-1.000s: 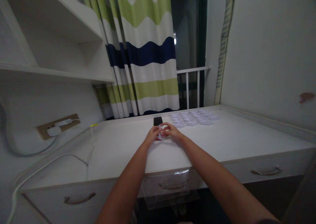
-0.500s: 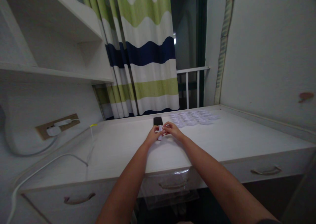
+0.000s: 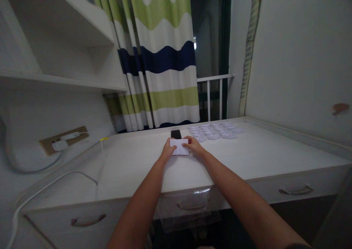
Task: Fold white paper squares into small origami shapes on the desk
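Note:
Both my hands are out over the middle of a white desk (image 3: 132,168). A small white sheet of paper (image 3: 179,147) is spread flat between them. My left hand (image 3: 167,151) pinches its left edge and my right hand (image 3: 193,145) pinches its right edge. Just beyond the paper lies a black phone (image 3: 176,133). A spread of several small white paper pieces (image 3: 216,130) covers the desk's far right part.
A striped green, white and navy curtain (image 3: 162,58) hangs behind the desk, with a white railing (image 3: 214,91) beside it. Shelves (image 3: 55,40) rise at left above a wall socket (image 3: 64,140) with a white cable (image 3: 49,186). Drawer handles (image 3: 294,190) line the desk front.
The paper was crumpled small between my fingertips; now it is opened out flat into a rectangle, with my hands drawn slightly apart.

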`<action>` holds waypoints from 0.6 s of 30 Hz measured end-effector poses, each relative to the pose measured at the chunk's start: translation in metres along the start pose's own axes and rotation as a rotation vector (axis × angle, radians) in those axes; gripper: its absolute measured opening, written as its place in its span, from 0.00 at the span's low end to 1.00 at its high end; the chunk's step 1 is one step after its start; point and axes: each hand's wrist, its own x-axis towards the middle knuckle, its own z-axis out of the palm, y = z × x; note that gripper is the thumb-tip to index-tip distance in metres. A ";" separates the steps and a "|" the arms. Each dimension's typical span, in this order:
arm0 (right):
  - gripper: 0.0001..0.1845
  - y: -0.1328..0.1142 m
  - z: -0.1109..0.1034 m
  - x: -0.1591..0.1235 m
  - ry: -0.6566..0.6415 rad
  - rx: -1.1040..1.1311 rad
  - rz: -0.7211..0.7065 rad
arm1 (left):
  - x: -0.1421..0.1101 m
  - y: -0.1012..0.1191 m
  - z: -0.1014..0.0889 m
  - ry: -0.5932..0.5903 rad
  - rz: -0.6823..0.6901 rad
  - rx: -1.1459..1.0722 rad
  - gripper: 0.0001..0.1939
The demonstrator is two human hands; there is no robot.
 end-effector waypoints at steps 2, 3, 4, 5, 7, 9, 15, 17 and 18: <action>0.14 0.001 -0.001 0.001 -0.016 -0.015 -0.023 | -0.001 0.002 -0.001 0.013 0.008 -0.002 0.17; 0.13 0.001 -0.001 0.001 -0.021 -0.019 -0.034 | -0.001 0.004 -0.001 0.012 -0.005 -0.012 0.17; 0.13 0.001 -0.001 0.001 -0.026 -0.020 -0.042 | -0.001 0.005 -0.001 0.011 -0.025 -0.023 0.17; 0.13 0.001 -0.001 0.001 -0.035 -0.018 -0.048 | -0.002 0.006 -0.001 0.013 -0.049 -0.032 0.16; 0.13 0.001 -0.001 0.000 -0.066 -0.014 -0.051 | -0.002 0.008 -0.001 0.019 -0.097 -0.047 0.14; 0.13 0.001 -0.001 0.000 -0.089 -0.019 -0.051 | -0.003 0.009 -0.001 0.022 -0.128 -0.060 0.14; 0.13 0.004 -0.002 0.001 -0.084 -0.042 -0.071 | -0.002 0.008 -0.001 0.061 -0.126 -0.054 0.14; 0.13 0.004 -0.002 0.002 -0.078 -0.051 -0.087 | -0.002 0.008 -0.001 0.084 -0.114 -0.032 0.13; 0.13 0.005 -0.002 0.002 -0.076 -0.055 -0.095 | -0.001 0.008 -0.001 0.091 -0.110 -0.023 0.12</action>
